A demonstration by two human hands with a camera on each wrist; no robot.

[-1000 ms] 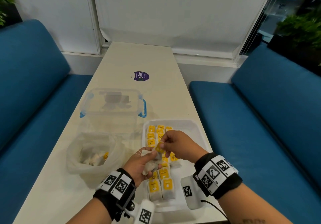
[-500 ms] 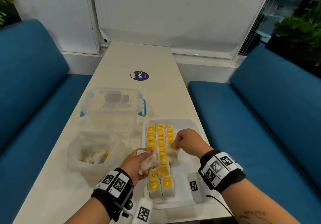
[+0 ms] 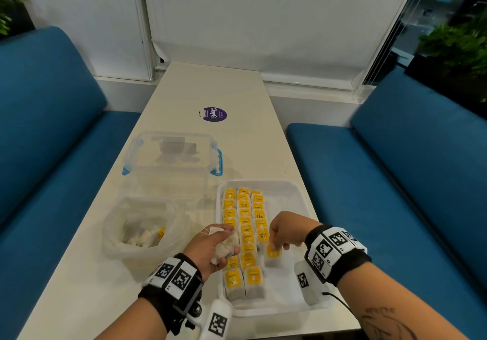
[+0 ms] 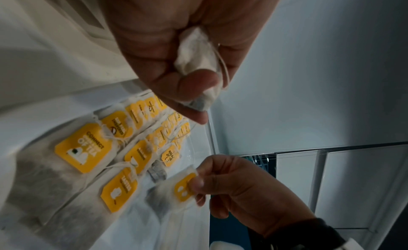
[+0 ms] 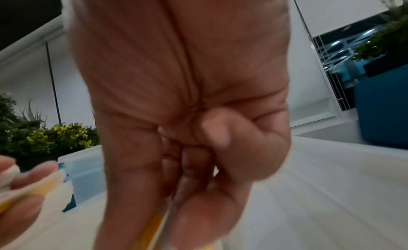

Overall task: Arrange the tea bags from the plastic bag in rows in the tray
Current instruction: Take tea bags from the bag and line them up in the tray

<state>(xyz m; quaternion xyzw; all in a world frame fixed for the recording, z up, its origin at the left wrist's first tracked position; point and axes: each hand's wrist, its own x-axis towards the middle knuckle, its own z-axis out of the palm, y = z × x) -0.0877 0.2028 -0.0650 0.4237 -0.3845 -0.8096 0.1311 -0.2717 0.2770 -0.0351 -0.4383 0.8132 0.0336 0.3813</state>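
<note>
A white tray (image 3: 290,192) holds several tea bags with yellow tags (image 3: 245,215) laid in rows along its left half. My right hand (image 3: 283,231) pinches the yellow tag of one tea bag (image 3: 272,254) low over the tray, at the near end of the third row; the left wrist view shows the same tea bag (image 4: 176,191) between thumb and finger. My left hand (image 3: 210,247) hovers at the tray's left rim, its fingers curled round a bunch of crumpled tea bags (image 3: 224,250), also visible as tea bags (image 4: 198,49). The clear plastic bag (image 3: 142,229) lies to the left with a few tea bags inside.
A clear lidded box with blue clips (image 3: 171,160) stands behind the plastic bag. A purple sticker (image 3: 213,114) is further back on the narrow table (image 3: 210,86). Blue benches (image 3: 395,181) flank both sides. The tray's right half is bare.
My right hand took one tea bag from the bunch in my left hand, carried it right and down into the tray, then drew it nearer along the third row. The left hand barely moved.
</note>
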